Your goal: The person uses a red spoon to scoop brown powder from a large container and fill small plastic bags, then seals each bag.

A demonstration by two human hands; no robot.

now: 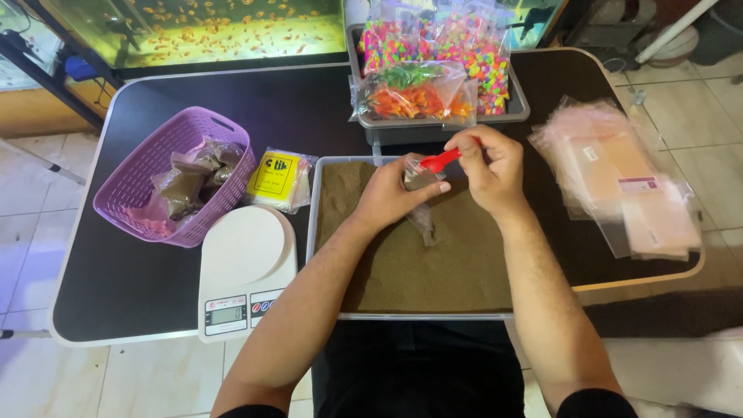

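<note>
My left hand [388, 193] holds a small clear plastic bag [422, 182] partly filled with brown granules, above a shallow tray [313, 209] full of the same brown material. My right hand [487, 166] grips a small red scoop [441, 161] whose tip sits at the mouth of the bag. Both hands hover over the far half of the tray.
A white digital kitchen scale [246, 267] stands left of the tray. A purple basket [147, 166] holds several filled brown bags. A yellow packet [275, 178] lies beside it. A grey bin [441, 124] holds bags of coloured pebbles. Empty clear bags [619, 182] are stacked at right. A fish tank [201, 27] stands behind.
</note>
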